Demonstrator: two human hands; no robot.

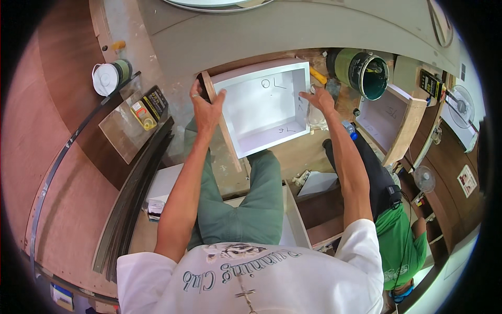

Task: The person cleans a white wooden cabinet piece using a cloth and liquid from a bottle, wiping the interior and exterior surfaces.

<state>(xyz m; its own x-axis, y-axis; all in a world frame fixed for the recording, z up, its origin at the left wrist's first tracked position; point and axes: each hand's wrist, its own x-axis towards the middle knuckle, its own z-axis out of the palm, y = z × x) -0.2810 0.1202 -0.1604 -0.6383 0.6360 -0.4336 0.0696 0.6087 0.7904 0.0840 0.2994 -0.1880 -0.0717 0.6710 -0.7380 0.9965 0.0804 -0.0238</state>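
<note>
A shallow white drawer box with pencil-like marks inside is held up in front of me, tilted, its open side toward me. A wooden front panel runs along its left side. My left hand grips that panel, thumb on the near face and fingers wrapped behind it. My right hand is closed on the drawer's right wall, with the thumb over the rim and the other fingers partly hidden.
A dark green can lies open at the right, near another white drawer. A person in a green shirt is close on my right. Dark strips and a lidded bucket are at the left. A grey board spans the far side.
</note>
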